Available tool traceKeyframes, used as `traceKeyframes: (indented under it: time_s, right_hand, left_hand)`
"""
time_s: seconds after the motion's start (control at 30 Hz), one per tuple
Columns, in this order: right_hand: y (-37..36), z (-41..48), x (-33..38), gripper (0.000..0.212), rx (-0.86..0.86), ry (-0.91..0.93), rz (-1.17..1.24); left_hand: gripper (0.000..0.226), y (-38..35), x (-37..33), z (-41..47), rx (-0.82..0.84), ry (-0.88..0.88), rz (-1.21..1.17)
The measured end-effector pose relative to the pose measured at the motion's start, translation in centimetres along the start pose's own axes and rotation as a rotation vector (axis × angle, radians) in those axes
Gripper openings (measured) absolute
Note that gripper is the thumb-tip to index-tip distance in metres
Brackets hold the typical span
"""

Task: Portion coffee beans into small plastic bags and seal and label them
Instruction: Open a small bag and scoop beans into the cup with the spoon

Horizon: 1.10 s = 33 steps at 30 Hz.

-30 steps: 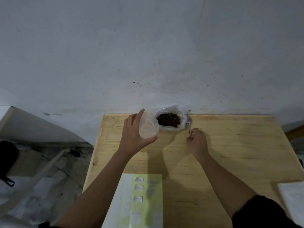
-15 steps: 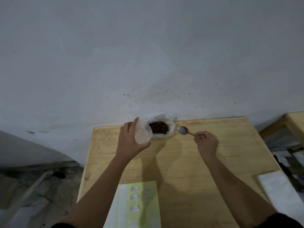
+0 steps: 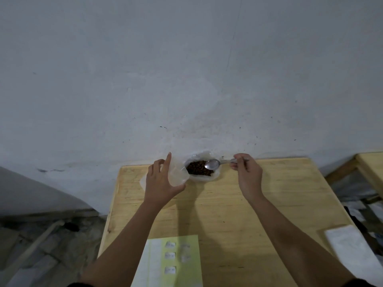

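Note:
An open clear bag of dark coffee beans (image 3: 199, 170) stands at the far edge of the wooden table (image 3: 269, 204), against the wall. My left hand (image 3: 161, 183) holds a small clear plastic bag (image 3: 178, 176) upright just left of the beans. My right hand (image 3: 246, 175) grips the handle of a metal spoon (image 3: 212, 164), whose bowl hovers over the right side of the beans. The spoon's bowl looks empty.
A pale yellow sheet with small white labels (image 3: 172, 259) lies at the table's near edge between my forearms. A stack of white plastic bags (image 3: 356, 253) lies at the near right corner. A second wooden table (image 3: 371, 166) stands to the right.
My right hand lifted the spoon off the table and swung its bowl left, over the beans. My left hand kept the small bag beside the bean bag. The view tilted.

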State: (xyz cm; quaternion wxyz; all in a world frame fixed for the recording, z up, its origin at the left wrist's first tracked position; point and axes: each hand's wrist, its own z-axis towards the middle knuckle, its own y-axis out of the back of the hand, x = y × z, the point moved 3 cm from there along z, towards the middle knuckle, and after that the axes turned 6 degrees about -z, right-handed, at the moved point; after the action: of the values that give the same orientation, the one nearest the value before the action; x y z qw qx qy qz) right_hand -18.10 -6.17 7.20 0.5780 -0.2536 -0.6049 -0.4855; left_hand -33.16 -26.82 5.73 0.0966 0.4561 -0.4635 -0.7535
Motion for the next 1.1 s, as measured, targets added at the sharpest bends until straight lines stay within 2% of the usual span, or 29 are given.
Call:
traceKeyframes:
  time_s: [0.07,0.17,0.37,0.53,0.87,1.0,1.1]
  right_hand:
    - [-1.4,-0.2,-0.5,0.018,0.045,0.036,-0.123]
    - [-4.2,-0.2,-1.6,0.020,0.078,-0.038,-0.138]
    - [-5.6,-0.1,-3.3,0.022,0.037,-0.459,0.102]
    - [-5.1,-0.1,-4.8,0.019,-0.053,-0.652,0.275]
    - [-0.4,0.8,-3.0,0.030,-0.115,-0.602,0.426]
    - [1.6,0.6,-1.2,0.030,-0.058,-0.526,0.419]
    - [2.3,0.1,-0.3,0.028,0.050,-0.446,0.380]
  left_hand:
    - [0.107,0.3,0.3,-0.2,0.013,0.014,0.003]
    - [0.105,0.9,1.7,-0.5,0.007,0.051,0.022]
    - [0.106,0.5,1.8,-0.8,0.054,0.027,0.040]
    - [0.106,0.0,1.3,-0.6,0.105,-0.001,0.047]
    - [0.105,-2.4,-0.4,0.5,0.175,0.013,0.097]
    - [0.106,-3.7,-1.6,0.7,0.207,-0.005,0.095]
    - [0.102,-4.7,-2.9,0.5,0.211,-0.052,0.080]
